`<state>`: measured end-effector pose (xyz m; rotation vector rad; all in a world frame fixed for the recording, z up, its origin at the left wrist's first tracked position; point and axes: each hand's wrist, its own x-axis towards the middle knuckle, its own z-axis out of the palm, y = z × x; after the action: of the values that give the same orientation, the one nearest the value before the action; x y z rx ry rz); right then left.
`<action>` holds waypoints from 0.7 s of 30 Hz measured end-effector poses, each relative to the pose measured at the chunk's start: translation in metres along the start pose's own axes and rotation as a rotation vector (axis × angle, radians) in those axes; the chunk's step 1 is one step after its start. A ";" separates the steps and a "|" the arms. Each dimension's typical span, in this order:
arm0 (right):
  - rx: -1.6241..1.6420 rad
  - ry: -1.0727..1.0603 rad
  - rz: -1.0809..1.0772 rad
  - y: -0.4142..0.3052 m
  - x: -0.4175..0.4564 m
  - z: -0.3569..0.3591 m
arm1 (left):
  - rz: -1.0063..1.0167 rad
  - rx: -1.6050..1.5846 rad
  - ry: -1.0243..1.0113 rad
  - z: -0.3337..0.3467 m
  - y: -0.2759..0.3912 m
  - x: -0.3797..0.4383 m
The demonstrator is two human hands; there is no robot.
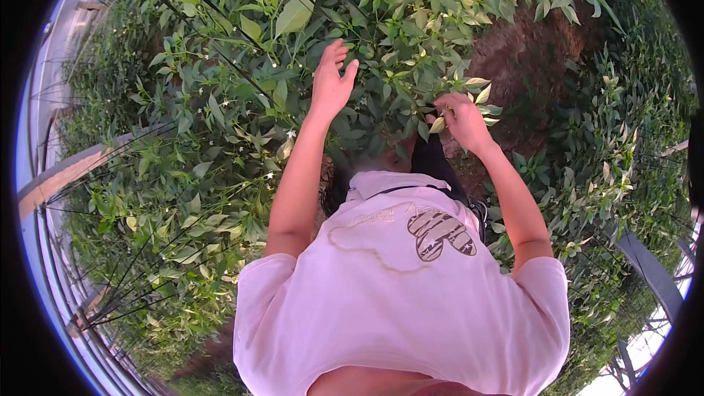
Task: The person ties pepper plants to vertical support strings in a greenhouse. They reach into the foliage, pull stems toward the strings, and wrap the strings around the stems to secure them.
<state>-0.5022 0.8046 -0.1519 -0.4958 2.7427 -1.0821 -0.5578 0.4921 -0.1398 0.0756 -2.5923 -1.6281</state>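
Observation:
Leafy green pepper plants (pixel 396 27) with small white flowers spread before me. My left hand (pixel 334 78) is raised over the foliage with its fingers apart from the thumb and nothing seen in it. Just beyond it stand some large pale leaves (pixel 295 13). My right hand (pixel 461 120) is lower and nearer my body, at the edge of the plants, with its fingers curled beside a sprig of pale-edged leaves (pixel 484 93). Whether the fingers grip the sprig's stem cannot be told, as the hand hides it.
Dark strings (pixel 220 11) run slantwise through the plants at upper left. Bare brown soil (pixel 522 71) lies between the rows, with another plant row (pixel 610 137) at right. Curved beams (pixel 82 170) cross the left and lower right edges.

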 end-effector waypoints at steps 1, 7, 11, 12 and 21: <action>-0.043 0.024 0.012 0.007 0.003 0.000 | 0.055 0.092 -0.074 0.005 -0.009 0.005; -0.143 -0.001 -0.059 0.015 0.042 0.026 | -0.121 0.189 -0.178 0.029 -0.066 -0.003; 0.193 -0.105 -0.001 -0.001 0.077 0.074 | -0.270 0.212 -0.189 0.039 -0.113 -0.011; 0.259 -0.092 -0.010 -0.014 0.086 0.083 | -0.304 0.223 -0.166 0.045 -0.119 -0.010; 0.129 0.257 0.139 -0.028 0.126 0.119 | -0.367 0.567 -0.582 0.058 -0.142 0.014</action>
<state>-0.5827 0.6652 -0.2216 -0.1541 2.8425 -1.3590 -0.5776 0.4812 -0.2923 0.1338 -3.6116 -1.0304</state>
